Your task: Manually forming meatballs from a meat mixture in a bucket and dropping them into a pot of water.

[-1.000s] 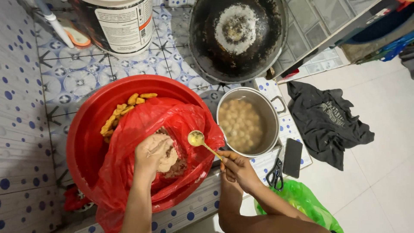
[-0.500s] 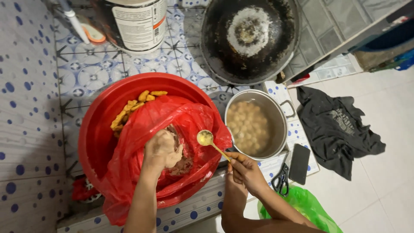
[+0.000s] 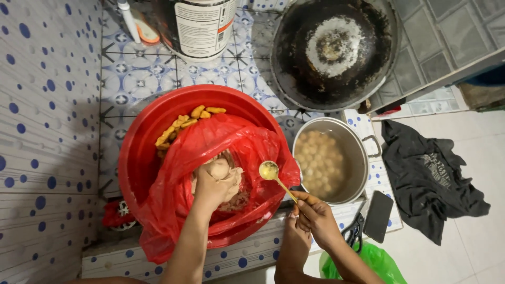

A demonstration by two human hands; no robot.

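Wall: blue-dotted tiles (image 3: pixel 37 105) stood along the left edge.
Basin: a red basin (image 3: pixel 138 152) sat on the tiled counter (image 3: pixel 137 73), lined with a red bag (image 3: pixel 210 142).
Fried pieces: yellow pieces (image 3: pixel 184 122) lay at the basin's far rim, just beyond the bag.
Paste: pale paste (image 3: pixel 231 184) lay inside the bag, near the basin's middle.
Left hand: the left hand (image 3: pixel 210 184) was down in the bag, fingers (image 3: pixel 218 169) curled tight around a lump of paste, which bulged out above the fist.
Spoon: a spoon (image 3: pixel 269 171) hung over the bag's right side, bowl up, between the basin and the pot.
Right hand: the right hand (image 3: pixel 315 218) pinched the spoon's handle end between thumb and fingertips (image 3: pixel 301 197), the other fingers folded narrow.
Pot: a steel pot (image 3: pixel 363 158) stood just right of the basin, holding pale balls (image 3: pixel 321 160) in cloudy water.
Wok: a blackened wok (image 3: pixel 294 52) sat behind the pot.
Near edge: scissors (image 3: pixel 353 231) and a phone (image 3: pixel 379 215) lay right of the right hand.
Floor: a dark cloth (image 3: pixel 431 179) lay spread at the right.
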